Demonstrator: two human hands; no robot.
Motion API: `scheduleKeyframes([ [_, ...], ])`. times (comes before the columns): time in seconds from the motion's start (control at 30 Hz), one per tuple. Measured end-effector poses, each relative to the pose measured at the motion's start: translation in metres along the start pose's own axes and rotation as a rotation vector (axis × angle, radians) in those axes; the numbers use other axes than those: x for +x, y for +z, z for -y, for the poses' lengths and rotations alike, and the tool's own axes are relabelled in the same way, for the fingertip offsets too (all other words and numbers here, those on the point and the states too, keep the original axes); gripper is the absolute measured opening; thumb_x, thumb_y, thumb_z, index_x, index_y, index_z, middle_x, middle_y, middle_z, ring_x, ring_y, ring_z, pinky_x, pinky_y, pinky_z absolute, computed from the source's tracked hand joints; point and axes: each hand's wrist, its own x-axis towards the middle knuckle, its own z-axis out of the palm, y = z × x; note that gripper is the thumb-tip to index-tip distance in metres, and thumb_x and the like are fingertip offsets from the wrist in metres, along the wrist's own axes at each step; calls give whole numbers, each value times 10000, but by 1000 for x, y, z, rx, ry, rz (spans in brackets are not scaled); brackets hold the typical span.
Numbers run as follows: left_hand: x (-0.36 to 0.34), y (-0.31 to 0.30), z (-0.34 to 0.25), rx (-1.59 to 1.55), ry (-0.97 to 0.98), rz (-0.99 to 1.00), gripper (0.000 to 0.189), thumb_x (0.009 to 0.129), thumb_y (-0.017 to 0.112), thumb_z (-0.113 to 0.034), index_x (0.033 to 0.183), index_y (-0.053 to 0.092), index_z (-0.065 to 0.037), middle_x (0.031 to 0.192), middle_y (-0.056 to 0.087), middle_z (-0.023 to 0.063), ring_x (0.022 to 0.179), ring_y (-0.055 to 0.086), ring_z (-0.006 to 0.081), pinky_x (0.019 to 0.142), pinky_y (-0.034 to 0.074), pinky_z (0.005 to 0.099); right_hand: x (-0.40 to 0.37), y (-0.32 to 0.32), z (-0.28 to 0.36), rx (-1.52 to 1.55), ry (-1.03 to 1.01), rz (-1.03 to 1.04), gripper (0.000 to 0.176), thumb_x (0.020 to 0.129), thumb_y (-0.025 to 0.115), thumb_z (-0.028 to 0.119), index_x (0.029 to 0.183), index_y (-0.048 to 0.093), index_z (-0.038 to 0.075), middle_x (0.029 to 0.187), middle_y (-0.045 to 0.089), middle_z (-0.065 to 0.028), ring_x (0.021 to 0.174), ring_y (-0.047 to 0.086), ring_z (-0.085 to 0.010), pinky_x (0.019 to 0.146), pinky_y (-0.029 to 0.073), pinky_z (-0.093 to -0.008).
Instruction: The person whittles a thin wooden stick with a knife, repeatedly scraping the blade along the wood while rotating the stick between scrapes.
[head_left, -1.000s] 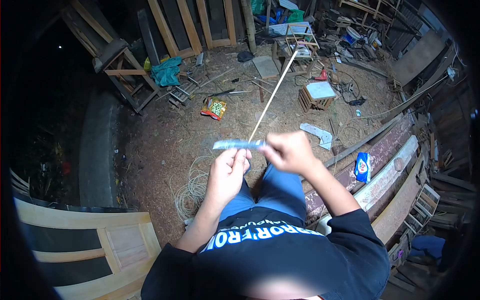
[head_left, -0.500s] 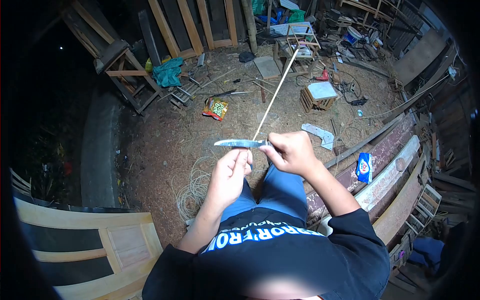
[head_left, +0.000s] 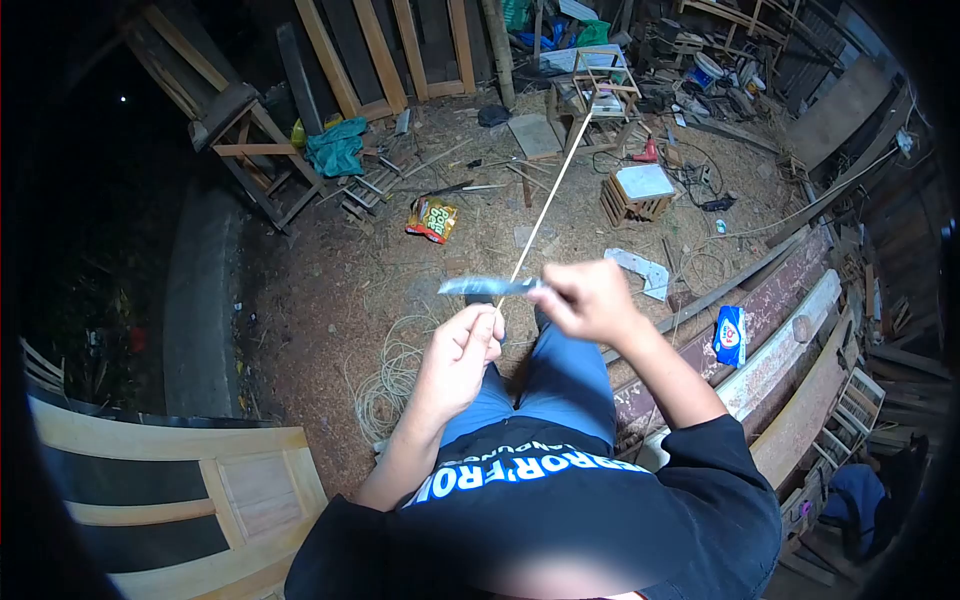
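Note:
In the head view, my right hand [head_left: 590,300] is wrapped round the handle of a knife [head_left: 478,287], its blade pointing left and slightly blurred. The blade lies across a long, thin pale wooden strip [head_left: 549,200], just beyond my left fingertips. My left hand [head_left: 460,355] pinches the near end of that strip between thumb and fingers. From there the strip slants away up and to the right, its far end near a small wooden frame [head_left: 605,85]. Whether the edge touches the strip is not clear.
A coil of thin strips [head_left: 388,385] lies left of my legs. On the ground are a snack packet [head_left: 431,219], a slatted wooden box [head_left: 637,192] and a red power tool [head_left: 648,150]. A blue packet [head_left: 730,336] sits on boards at right; a panelled wooden door [head_left: 255,490] stands lower left.
The knife and my right hand have shifted slightly to the right, and the blade is now blurred. My left hand keeps its pinch on the strip, slightly lower.

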Motion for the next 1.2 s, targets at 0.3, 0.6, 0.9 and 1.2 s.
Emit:
scheduleKeyframes([
  [0.3,4,0,-3,-63,-50,-15,258,1152,476,-221,1044,623,-39,734,434,-79,646,370,15,576,298,208,2,-2,11,-31,10,7,416,960,716,388,711,543,104,574,573,-105,522,624,-324,485,460,-430],
  [0.6,3,1,0,116,48,-18,209,1142,492,-189,1050,620,-52,717,442,-79,624,376,14,565,293,210,5,-2,-5,5,75,-98,406,951,732,374,689,567,112,565,560,-113,503,611,-308,474,457,-415],
  [0.9,1,7,-7,254,107,-169,175,1124,513,-135,1033,622,-33,738,459,-71,641,400,13,579,309,210,6,-1,22,-53,3,-50,420,945,743,377,675,573,105,569,563,-114,503,613,-310,482,457,-402],
  [1.2,-5,2,-5,324,79,-162,173,1124,511,-129,1026,620,-37,739,466,-64,640,405,14,576,314,210,2,0,18,-15,-52,25,439,976,713,367,669,561,92,555,553,-130,512,618,-332,469,447,-416],
])
